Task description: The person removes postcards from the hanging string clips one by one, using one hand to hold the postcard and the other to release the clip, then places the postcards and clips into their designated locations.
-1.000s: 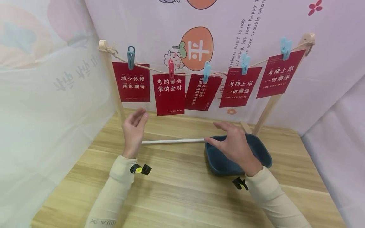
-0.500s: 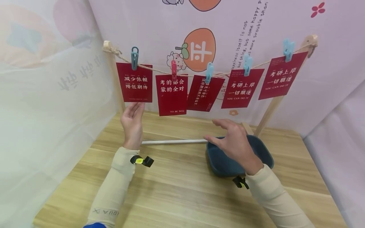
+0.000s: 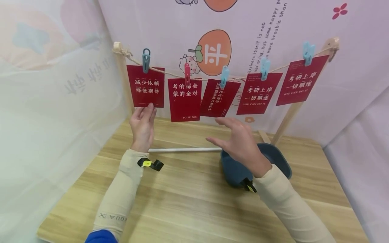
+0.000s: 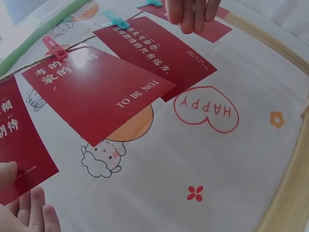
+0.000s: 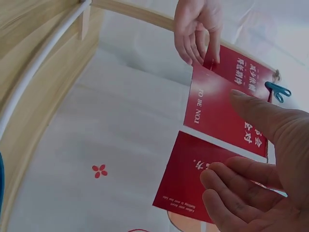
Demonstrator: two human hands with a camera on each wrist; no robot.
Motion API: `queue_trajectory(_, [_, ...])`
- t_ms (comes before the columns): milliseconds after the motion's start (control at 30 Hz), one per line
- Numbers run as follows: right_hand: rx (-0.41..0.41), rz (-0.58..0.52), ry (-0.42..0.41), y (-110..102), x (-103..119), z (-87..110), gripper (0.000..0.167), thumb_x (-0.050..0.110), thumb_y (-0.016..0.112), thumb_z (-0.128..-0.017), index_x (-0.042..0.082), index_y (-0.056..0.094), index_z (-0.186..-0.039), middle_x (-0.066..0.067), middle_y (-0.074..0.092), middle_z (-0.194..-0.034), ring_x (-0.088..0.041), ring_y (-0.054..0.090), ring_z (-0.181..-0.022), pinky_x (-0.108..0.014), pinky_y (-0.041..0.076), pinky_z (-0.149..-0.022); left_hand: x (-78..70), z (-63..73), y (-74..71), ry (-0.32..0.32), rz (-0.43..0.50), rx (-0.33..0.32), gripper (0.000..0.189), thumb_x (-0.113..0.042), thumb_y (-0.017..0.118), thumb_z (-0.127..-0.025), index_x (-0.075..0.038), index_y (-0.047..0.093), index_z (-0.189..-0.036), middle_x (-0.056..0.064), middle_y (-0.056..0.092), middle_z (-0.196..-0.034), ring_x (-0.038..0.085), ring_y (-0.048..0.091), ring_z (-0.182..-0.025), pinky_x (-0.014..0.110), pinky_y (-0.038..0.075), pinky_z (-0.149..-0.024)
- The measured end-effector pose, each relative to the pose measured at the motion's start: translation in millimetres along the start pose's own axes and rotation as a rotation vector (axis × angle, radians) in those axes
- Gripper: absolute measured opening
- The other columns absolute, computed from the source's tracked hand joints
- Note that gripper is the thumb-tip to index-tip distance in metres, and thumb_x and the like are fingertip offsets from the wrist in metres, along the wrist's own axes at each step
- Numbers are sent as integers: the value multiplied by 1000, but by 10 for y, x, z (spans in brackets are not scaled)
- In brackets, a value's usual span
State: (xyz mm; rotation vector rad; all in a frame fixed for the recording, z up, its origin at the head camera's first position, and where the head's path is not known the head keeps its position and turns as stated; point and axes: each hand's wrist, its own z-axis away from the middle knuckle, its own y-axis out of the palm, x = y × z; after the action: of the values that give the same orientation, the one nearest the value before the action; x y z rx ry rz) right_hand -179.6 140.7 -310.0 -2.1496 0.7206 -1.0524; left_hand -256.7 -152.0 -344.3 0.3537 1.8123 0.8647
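Note:
The leftmost red card (image 3: 146,86) hangs from a twine line under a dark teal clothespin (image 3: 146,61). My left hand (image 3: 142,127) pinches its lower edge, and the left wrist view shows the thumb (image 4: 7,175) in front and the fingers behind. Beside it hangs a second red card (image 3: 184,107) under a pink clothespin (image 3: 187,73). My right hand (image 3: 241,145) is raised partly over a dark blue bin (image 3: 232,173), with thumb and fingers spread and nothing between them. Nearest to it is the tilted middle red card (image 3: 219,98), on a light blue clothespin (image 3: 224,76).
Two more red cards, one inner (image 3: 259,94) and one outer (image 3: 301,81), hang at right on light blue clothespins. Wooden posts hold the twine, the right post (image 3: 287,123) behind the bin. A white rod (image 3: 185,149) crosses the wooden table (image 3: 182,202) low at the back.
My left hand has risen from below the leftmost card and taken hold of its lower edge. The right hand has moved left and slightly up from over the bin.

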Motion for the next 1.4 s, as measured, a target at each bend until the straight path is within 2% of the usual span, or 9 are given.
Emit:
queue_trajectory(100, [-2,-8,-22,3,64,-57,70,32,93,-81,7,66,-141,-15,71,-138,-34,69,-128,-56,58,-105,-21,6,13,0,35,-6,12,0,70,-99,-11,73,-102,1,72,-100,10,69,-94,27,59,-101])
queue_trajectory(400, [-45,-3,-118,-58,312,-282,67,30,93,-82,4,68,-139,-15,72,-138,-33,71,-125,-53,59,-104,-65,71,17,11,55,-12,15,1,66,-100,-10,75,-104,1,77,-100,11,71,-93,24,62,-91])
queue_trajectory(600, [-58,-24,-168,-100,497,-415,64,33,91,-84,6,69,-138,-11,73,-137,-28,72,-125,-47,61,-104,-50,126,2,25,66,-10,12,1,68,-99,-9,75,-101,2,77,-97,11,72,-90,25,62,-91])
queue_trajectory(767, [-50,-29,-211,-118,653,-608,59,31,89,-86,4,70,-135,-13,74,-134,-28,72,-125,-43,61,-103,-34,157,0,36,88,-5,13,3,67,-99,-8,75,-100,2,78,-95,12,73,-87,25,62,-89])
queue_trajectory(1133, [-37,-50,-223,-88,909,-940,56,33,85,-91,5,70,-137,-12,73,-137,-26,71,-128,-37,59,-106,-34,181,1,24,74,-6,11,-3,70,-99,-7,73,-108,3,78,-101,13,73,-92,25,62,-94])
queue_trajectory(1400, [-19,-68,-185,-81,1129,-1122,55,38,81,-94,10,68,-140,-5,71,-141,-20,71,-128,-31,59,-106,-34,196,-20,30,59,-5,11,-2,69,-100,-8,73,-108,2,78,-101,12,73,-92,24,62,-93])
